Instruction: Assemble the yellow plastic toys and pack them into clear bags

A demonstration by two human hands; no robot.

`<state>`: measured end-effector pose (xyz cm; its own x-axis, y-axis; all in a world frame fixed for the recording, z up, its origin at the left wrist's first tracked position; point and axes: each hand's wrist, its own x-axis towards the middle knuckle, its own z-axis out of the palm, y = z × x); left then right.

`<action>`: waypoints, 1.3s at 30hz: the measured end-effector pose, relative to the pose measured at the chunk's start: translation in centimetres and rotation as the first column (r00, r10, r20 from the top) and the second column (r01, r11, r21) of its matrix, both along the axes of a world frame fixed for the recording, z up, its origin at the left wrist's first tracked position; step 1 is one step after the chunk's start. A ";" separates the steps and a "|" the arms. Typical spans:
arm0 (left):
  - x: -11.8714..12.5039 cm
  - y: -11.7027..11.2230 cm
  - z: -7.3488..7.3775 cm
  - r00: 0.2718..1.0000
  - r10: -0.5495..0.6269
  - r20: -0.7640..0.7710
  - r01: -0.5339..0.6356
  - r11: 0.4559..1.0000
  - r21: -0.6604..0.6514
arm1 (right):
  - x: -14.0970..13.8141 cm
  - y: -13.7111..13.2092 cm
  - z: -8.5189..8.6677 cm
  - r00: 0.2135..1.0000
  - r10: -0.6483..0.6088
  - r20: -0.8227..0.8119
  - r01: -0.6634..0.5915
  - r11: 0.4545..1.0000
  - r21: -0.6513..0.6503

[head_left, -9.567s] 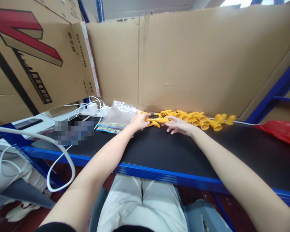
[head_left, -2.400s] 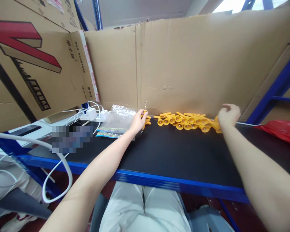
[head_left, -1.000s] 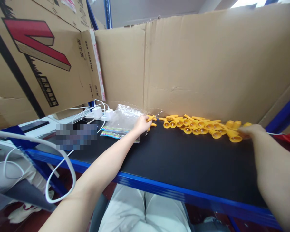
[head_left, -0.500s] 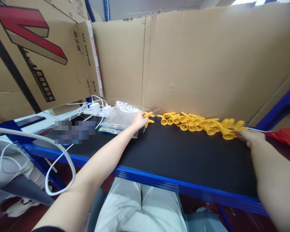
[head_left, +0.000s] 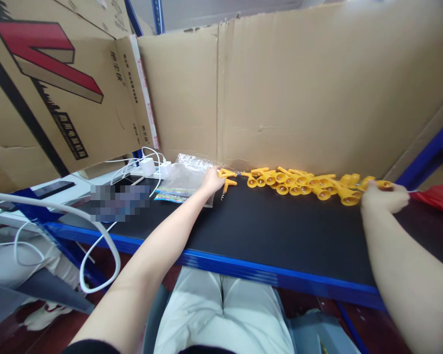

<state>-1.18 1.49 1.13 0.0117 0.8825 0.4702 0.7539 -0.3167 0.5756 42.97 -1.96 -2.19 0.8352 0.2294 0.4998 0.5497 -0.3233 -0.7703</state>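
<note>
At the back of the black shelf, my left hand (head_left: 212, 181) is closed, its fingertips on a yellow-handled corkscrew (head_left: 227, 173). Just below those fingers lies another corkscrew (head_left: 229, 183), its metal spiral pointing toward me. My right hand (head_left: 386, 197) curls at the right end of a long cluster of yellow bell-shaped corkscrews (head_left: 302, 184). Its fingers are round a yellow corkscrew piece (head_left: 384, 184), partly hidden by the hand. Most bells in the row face me with their open ends, metal showing inside.
A clear plastic bag (head_left: 186, 174) lies left of my left hand. Beyond it are white chargers (head_left: 147, 166), cables and a blurred item (head_left: 120, 202). A cardboard wall (head_left: 299, 93) stands behind, a red bag (head_left: 441, 197) at right. The shelf has a blue front edge (head_left: 243, 269).
My right hand has moved from beside the nearest bell up and back onto a yellow piece at the row's end. My left hand stays in nearly the same place; the view has shifted slightly.
</note>
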 end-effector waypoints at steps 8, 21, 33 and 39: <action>-0.1 -1.0 0.1 0.979 -0.092 -0.179 0.106 0.992 0.069 | -7.2 0.4 6.1 0.919 0.388 0.063 -0.393 0.896 0.209; 0.1 -1.5 0.5 0.944 -0.128 -0.305 0.144 0.989 0.032 | -19.1 -1.8 4.8 0.167 0.979 0.117 -0.703 0.201 -0.682; 0.1 -1.5 0.3 0.939 -0.163 -0.304 0.180 0.983 0.029 | -18.6 -1.4 4.1 0.207 0.974 -0.089 -0.710 0.087 -0.699; -0.1 -0.8 -0.3 0.923 -0.142 -0.357 0.156 0.988 0.013 | -17.9 0.0 3.1 0.179 0.982 -0.057 -0.903 0.141 -0.406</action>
<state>-1.29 0.73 0.86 0.3136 0.8381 0.4463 0.8484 -0.4584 0.2648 25.08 -1.97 0.93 -0.2529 0.9147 0.3153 0.6909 0.3989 -0.6029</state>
